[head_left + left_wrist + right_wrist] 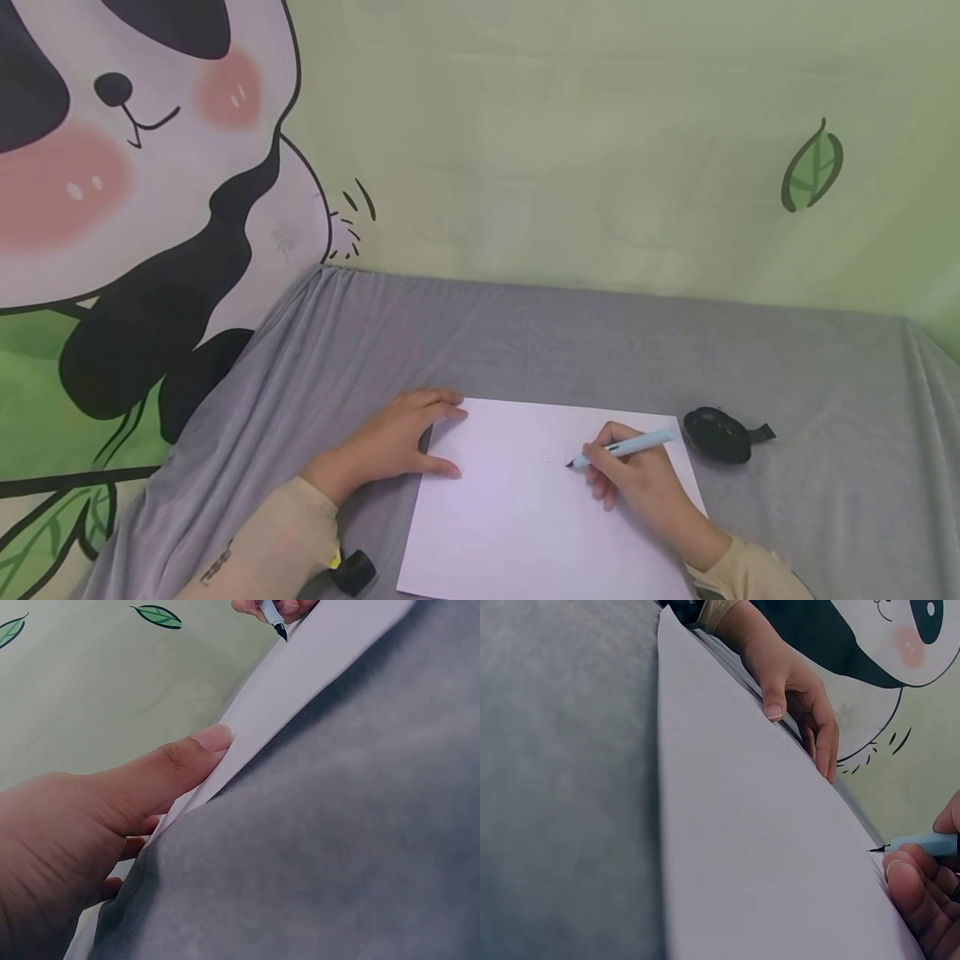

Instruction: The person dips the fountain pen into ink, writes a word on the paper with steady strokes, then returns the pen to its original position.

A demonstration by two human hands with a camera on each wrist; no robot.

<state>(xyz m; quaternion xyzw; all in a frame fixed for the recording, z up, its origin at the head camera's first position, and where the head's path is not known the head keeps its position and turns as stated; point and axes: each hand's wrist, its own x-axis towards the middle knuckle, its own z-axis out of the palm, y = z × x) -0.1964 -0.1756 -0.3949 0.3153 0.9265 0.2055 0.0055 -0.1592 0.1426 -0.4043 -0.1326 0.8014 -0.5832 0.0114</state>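
A large white sheet of paper (517, 517) lies on grey cloth. My right hand (637, 479) grips a light blue pen (633, 443) between thumb and fingers. Its dark pointed tip is right at the paper, beside tiny faint marks; in the right wrist view the pen (926, 844) enters from the right edge. My left hand (397, 437) rests at the sheet's upper left edge with its fingers spread and relaxed. Seen from the left wrist, the thumb of the left hand (82, 832) lies along the edge of the paper (300, 690).
Grey cloth (540, 342) covers the table. To the right of the paper lies a small black rounded object (717, 435) with a short tab. A black block-shaped item (354, 573) is by the left sleeve. Behind stands a green backdrop (570, 150) with a printed panda.
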